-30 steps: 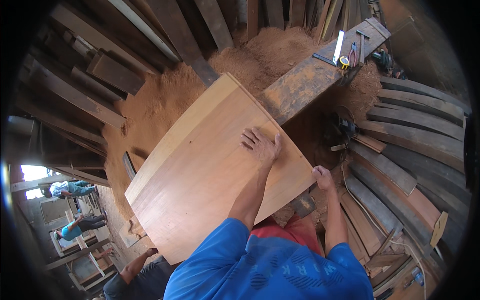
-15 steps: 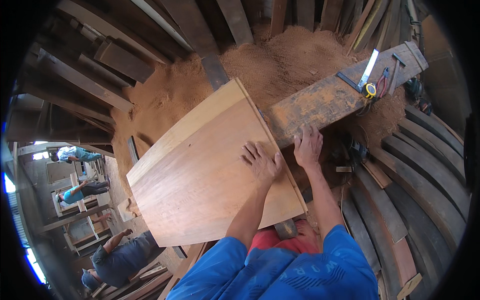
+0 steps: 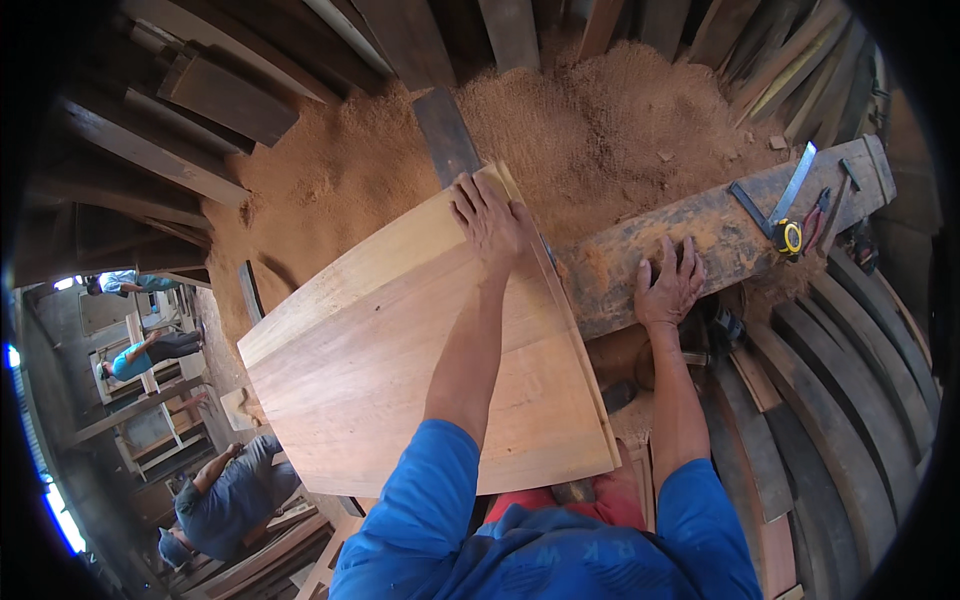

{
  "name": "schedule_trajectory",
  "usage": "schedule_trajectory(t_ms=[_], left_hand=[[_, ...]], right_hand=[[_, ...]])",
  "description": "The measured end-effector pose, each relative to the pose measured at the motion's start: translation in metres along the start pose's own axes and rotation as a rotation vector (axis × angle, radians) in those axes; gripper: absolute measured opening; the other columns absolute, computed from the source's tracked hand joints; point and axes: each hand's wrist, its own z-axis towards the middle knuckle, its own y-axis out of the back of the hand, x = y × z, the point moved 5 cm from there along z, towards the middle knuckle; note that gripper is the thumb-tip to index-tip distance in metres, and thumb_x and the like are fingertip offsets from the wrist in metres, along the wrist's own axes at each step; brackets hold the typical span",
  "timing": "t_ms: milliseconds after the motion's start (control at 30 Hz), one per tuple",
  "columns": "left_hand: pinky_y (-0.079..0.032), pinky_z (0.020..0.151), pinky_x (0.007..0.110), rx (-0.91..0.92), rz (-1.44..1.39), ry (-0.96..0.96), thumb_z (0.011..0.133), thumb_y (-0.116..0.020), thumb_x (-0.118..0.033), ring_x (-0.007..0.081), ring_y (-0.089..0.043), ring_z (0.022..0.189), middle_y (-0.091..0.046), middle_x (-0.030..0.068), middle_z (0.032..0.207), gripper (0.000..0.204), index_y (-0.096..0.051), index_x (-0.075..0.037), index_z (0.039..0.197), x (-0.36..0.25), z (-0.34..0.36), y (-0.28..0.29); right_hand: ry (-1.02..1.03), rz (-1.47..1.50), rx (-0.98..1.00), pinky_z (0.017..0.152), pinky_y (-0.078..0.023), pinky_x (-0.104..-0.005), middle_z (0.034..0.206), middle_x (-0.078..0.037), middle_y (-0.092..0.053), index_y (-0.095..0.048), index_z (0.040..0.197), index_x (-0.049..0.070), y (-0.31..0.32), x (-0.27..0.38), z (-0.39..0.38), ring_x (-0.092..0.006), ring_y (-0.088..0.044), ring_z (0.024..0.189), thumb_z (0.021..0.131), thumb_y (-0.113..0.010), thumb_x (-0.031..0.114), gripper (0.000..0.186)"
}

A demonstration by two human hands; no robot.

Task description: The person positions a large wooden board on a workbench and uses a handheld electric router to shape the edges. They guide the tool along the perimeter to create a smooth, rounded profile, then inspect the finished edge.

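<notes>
A large wooden panel (image 3: 420, 370), made of a pale strip and broader pinkish-brown boards, lies in front of me with its narrower end away from me. My left hand (image 3: 490, 222) rests flat near its far right corner, fingers extended and holding nothing. To the right, my right hand (image 3: 670, 285) has its fingers spread at the near edge of a worn plank bench (image 3: 640, 250); whether it bears on the wood is hard to tell. On that bench lie a try square (image 3: 775, 200), a yellow tape measure (image 3: 789, 237), red-handled pliers (image 3: 815, 208) and a hammer-like tool (image 3: 842, 200).
Reddish sawdust (image 3: 570, 140) is heaped beyond the panel. A dark support board (image 3: 446, 135) sticks out past its far end. Stacked planks (image 3: 850, 380) curve along the right side, and timbers (image 3: 230, 100) lean at far left. Several people, one in a dark shirt (image 3: 225, 510), are at the left.
My left hand has slid from the panel's right middle to its far corner. My right hand has shifted rightward along the bench, its fingers wider apart. The view has moved slightly.
</notes>
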Motion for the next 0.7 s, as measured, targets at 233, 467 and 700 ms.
schedule_trajectory(t_ms=[233,467,700], left_hand=[[-0.039,0.106,0.055,0.017,-0.21,-0.03,0.087,-0.069,-0.026,0.0415,-0.053,0.121,-0.064,0.0146,0.121,0.024,-0.072,-0.01,0.105,0.021,0.072,0.007],[-0.047,0.094,0.051,-0.013,-0.14,-0.006,0.091,-0.067,-0.025,0.035,-0.062,0.103,-0.069,0.0137,0.103,0.018,-0.075,-0.009,0.089,0.028,0.09,-0.003],[-0.048,0.09,0.052,-0.101,-0.268,0.052,0.098,-0.065,-0.024,0.0386,-0.065,0.094,-0.069,0.0185,0.095,0.024,-0.07,0.0,0.097,0.033,0.093,-0.004]], right_hand=[[0.028,0.006,-0.031,0.123,-0.024,-0.0591,0.164,-0.015,-0.037,-0.055,0.15,0.022,0.003,0.0,0.004,-0.042,-0.032,0.146,0.096,-0.068,0.035,0.058],[0.061,-0.03,-0.028,0.121,-0.026,-0.0589,0.163,-0.016,-0.039,-0.055,0.15,0.021,0.002,0.006,0.006,-0.0431,-0.034,0.144,0.097,-0.065,0.036,0.057],[0.105,-0.064,-0.041,0.12,-0.026,-0.0584,0.162,-0.018,-0.038,-0.053,0.151,0.016,-0.001,0.005,0.004,-0.0437,-0.033,0.143,0.097,-0.064,0.035,0.058]])
